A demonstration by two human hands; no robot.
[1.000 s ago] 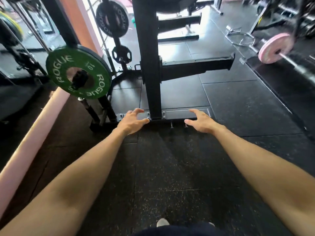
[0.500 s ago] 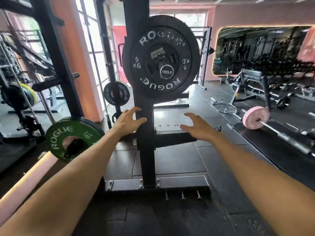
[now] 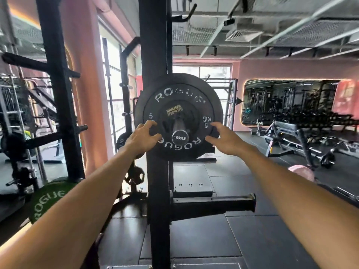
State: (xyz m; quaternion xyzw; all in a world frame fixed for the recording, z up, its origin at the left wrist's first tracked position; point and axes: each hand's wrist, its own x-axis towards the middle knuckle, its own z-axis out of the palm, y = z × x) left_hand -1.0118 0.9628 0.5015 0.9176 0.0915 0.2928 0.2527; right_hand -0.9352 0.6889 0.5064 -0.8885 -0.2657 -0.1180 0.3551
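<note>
The black plate (image 3: 178, 105) is being flanked by the left hand (image 3: 142, 139) and right hand (image 3: 225, 141). Both are being held wide open, nothing gripped.

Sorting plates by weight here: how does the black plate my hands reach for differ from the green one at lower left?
The black plate is black, marked 5 KG; the green plate is green, its weight mark out of sight. The black plate sits high on a bar end; the green plate sits low, partly behind the left forearm. Both read ROGUE.
</note>
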